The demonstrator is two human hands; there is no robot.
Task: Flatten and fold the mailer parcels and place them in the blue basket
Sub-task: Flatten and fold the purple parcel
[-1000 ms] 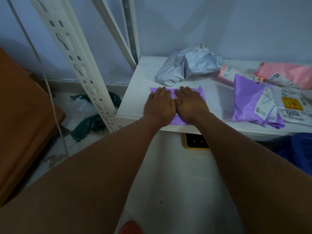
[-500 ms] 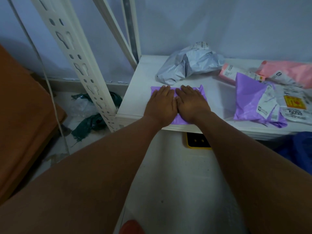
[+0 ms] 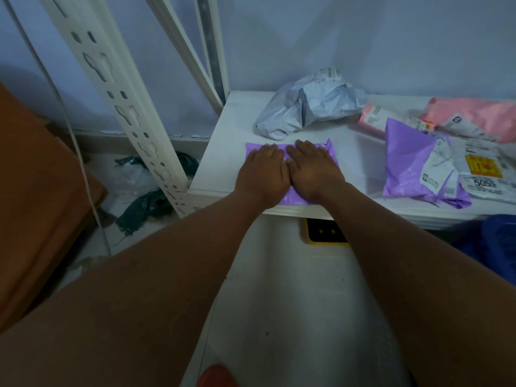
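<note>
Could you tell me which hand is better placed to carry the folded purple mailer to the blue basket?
Probably the right hand: it presses the purple mailer on the side nearer the blue basket; the left hand lies farther.

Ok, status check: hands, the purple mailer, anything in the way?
Left hand and right hand open, side by side, pressing flat. Folded purple mailer under them on white shelf, not in blue basket. Crumpled grey mailer just behind; nothing blocking.

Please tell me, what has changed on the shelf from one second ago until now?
Nothing visibly changed. The left hand and right hand stay pressed flat, side by side, on the purple mailer; the grey mailer behind them lies as before.
</note>
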